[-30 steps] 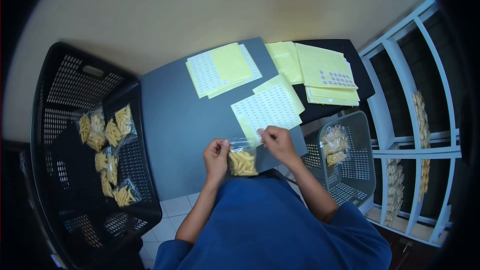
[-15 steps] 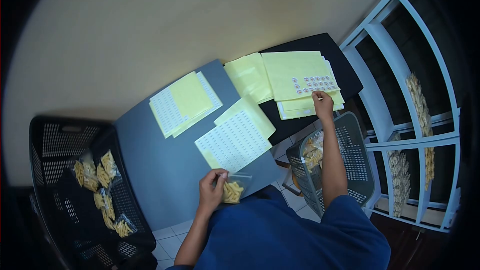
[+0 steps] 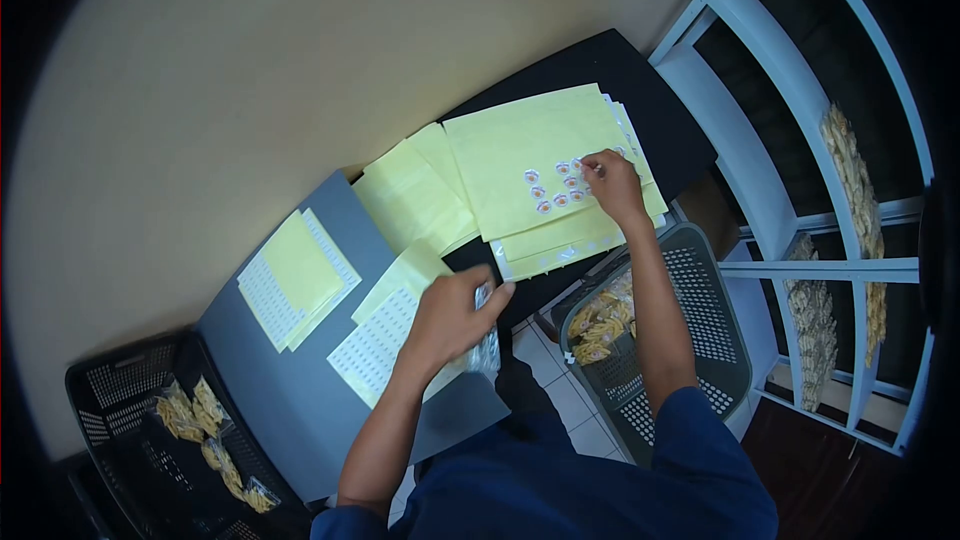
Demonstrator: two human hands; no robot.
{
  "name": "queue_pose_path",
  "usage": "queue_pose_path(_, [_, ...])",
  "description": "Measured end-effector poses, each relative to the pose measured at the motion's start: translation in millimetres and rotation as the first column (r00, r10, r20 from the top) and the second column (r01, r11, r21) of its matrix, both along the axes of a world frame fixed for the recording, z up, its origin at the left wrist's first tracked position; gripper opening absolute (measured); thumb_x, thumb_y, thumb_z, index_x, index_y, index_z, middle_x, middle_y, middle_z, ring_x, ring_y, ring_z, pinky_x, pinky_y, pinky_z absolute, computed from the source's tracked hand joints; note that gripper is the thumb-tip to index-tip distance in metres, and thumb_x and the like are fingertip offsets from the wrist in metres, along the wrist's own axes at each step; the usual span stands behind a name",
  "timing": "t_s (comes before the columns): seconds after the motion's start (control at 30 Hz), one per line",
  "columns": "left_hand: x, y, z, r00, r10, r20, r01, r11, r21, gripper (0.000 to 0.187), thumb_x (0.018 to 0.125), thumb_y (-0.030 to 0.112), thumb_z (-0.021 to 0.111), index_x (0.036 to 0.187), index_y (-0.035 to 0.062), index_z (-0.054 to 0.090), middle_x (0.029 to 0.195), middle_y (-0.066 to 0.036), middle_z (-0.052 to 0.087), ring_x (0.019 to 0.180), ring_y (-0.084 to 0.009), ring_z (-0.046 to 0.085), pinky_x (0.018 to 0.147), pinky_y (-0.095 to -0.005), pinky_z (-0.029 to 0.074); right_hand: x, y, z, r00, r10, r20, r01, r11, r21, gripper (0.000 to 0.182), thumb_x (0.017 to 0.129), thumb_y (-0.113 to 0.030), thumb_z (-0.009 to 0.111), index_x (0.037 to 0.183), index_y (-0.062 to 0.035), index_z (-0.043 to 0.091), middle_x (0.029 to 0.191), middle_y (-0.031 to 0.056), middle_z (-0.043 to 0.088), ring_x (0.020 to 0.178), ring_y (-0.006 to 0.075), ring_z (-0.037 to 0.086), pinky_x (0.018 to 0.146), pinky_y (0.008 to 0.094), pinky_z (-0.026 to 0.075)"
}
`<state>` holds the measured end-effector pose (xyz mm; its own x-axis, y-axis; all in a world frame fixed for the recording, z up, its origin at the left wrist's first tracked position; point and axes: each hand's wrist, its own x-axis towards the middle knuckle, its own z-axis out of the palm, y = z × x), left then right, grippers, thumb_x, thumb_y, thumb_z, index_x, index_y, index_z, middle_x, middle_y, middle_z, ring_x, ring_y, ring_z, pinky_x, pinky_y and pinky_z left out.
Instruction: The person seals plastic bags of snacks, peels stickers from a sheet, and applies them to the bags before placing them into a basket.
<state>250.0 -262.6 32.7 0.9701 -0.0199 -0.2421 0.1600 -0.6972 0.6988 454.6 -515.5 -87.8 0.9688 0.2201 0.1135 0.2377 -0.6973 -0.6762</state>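
My left hand [image 3: 455, 320] is closed on a clear plastic bag [image 3: 487, 350]. The hand and motion blur hide most of the bag. It hangs over the near edge of a sheet of small printed labels [image 3: 375, 345]. My right hand [image 3: 615, 188] pinches at a round sticker on a yellow sheet [image 3: 530, 135]. Its fingertips cover the sticker in large part. Rows of round stickers with red-orange centres [image 3: 561, 200] show beside the fingers.
At the left stands a black crate [image 3: 120, 375] with bags of pale yellow sticks [image 3: 205, 430]. A grey basket [image 3: 700, 290] with more bags is below my right forearm. More label sheets [image 3: 300, 280] lie on the grey table [image 3: 290, 410]. White shelving [image 3: 770, 140] rises at the right.
My left hand has moved up and right with the bag, toward the yellow sheet. My right hand stays at the stickers. The view has shifted, so the tables sit further left.
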Motion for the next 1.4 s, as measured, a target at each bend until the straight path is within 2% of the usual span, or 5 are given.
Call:
queue_pose_path(0.07, [42.0, -10.9, -1.1, 0.989, -0.146, -0.007, 0.145, 0.972, 0.184, 0.026, 0.087, 0.031, 0.068, 0.088, 0.0056, 0.071, 0.069, -0.021, 0.067, 0.075, -0.0415, 0.068, 0.071, -0.0483, 0.054, 12.7, 2.9, -7.4, 0.998, 0.068, -0.005, -0.068, 0.995, -0.072, 0.012, 0.087, -0.007, 0.073, 0.097, -0.0011, 0.076, 0.096, 0.0145, 0.072, 0.089, 0.0294, 0.069, 0.081, 0.039, 0.055])
queue_pose_path(0.33, [164.3, -43.9, -112.1, 0.925, -0.323, 0.199, 0.199, 0.86, 0.471, 0.028, 0.082, 0.012, 0.064, 0.108, 0.0075, 0.074, 0.097, -0.015, 0.069, 0.079, -0.0338, 0.071, 0.071, -0.0437, 0.059, 26.9, 24.2, -12.1, 0.989, 0.098, -0.112, -0.121, 0.967, -0.223, 0.017, 0.085, -0.014, 0.078, 0.097, -0.0029, 0.076, 0.099, 0.0135, 0.069, 0.101, 0.0314, 0.066, 0.089, 0.0428, 0.053])
queue_pose_path(0.57, [180.6, -36.9, -143.0, 0.898, -0.363, 0.249, 0.27, 0.902, 0.337, 0.047, 0.084, 0.012, 0.067, 0.131, 0.0117, 0.067, 0.12, -0.017, 0.059, 0.097, -0.0302, 0.069, 0.082, -0.0412, 0.059, 29.2, 27.1, -15.4, 0.984, 0.093, -0.153, -0.131, 0.958, -0.257, 0.013, 0.086, -0.015, 0.077, 0.094, -0.0041, 0.076, 0.096, 0.0127, 0.067, 0.101, 0.0317, 0.064, 0.09, 0.0437, 0.052])
queue_pose_path(0.77, [192.8, -41.4, -133.0, 0.911, -0.406, 0.076, 0.344, 0.848, 0.403, 0.058, 0.086, 0.018, 0.066, 0.143, 0.0194, 0.058, 0.118, -0.018, 0.058, 0.099, -0.0297, 0.068, 0.081, -0.0398, 0.06, 31.4, 27.2, -17.9, 0.981, 0.177, -0.075, -0.192, 0.926, -0.326, 0.009, 0.088, -0.01, 0.072, 0.092, -0.0016, 0.071, 0.097, 0.0131, 0.066, 0.099, 0.0322, 0.065, 0.087, 0.0443, 0.052])
queue_pose_path(1.4, [195.4, -38.4, -135.6, 0.908, -0.411, 0.084, 0.351, 0.854, 0.384, 0.059, 0.084, 0.021, 0.065, 0.143, 0.0205, 0.059, 0.11, -0.016, 0.058, 0.094, -0.0282, 0.067, 0.077, -0.0403, 0.06, 28.3, 21.1, -29.7, 0.942, 0.327, 0.071, -0.281, 0.89, -0.359, 0.013, 0.081, 0.001, 0.066, 0.093, -0.0018, 0.064, 0.1, 0.0127, 0.061, 0.093, 0.0331, 0.062, 0.08, 0.0449, 0.051])
